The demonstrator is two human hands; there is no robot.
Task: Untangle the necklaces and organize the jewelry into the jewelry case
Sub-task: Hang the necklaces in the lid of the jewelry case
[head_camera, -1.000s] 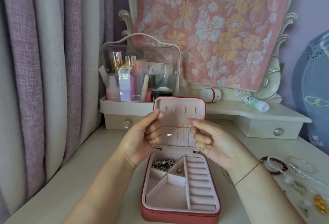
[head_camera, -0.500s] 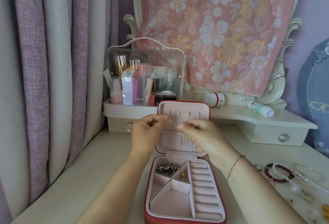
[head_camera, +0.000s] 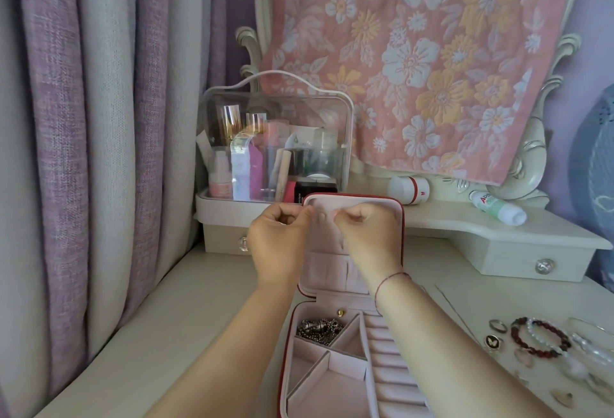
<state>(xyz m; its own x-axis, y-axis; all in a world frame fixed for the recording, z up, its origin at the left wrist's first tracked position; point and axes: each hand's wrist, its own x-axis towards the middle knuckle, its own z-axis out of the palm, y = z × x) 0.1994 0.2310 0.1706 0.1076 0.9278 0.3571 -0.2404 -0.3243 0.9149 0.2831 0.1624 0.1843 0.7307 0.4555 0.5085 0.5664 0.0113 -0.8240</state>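
Pinching at the top edge of the upright lid [head_camera: 382,206] of a red jewelry case [head_camera: 283,381], both hands show curled fingers. The left hand [head_camera: 282,238] & right hand [head_camera: 363,235] sit close together, prob. gripping a thin necklace too fine to make out. The case tray lies open below on the bench [head_camera: 199,334], w/ a silver chain [head_camera: 317,329] in its rear-left compartment. Risks: the necklace slips, drops onto that silver chain & re-tangles; a hard pull tips the lid or snaps links; the right forearm, near the bracelets [head_camera: 535,339], sweeps them off.
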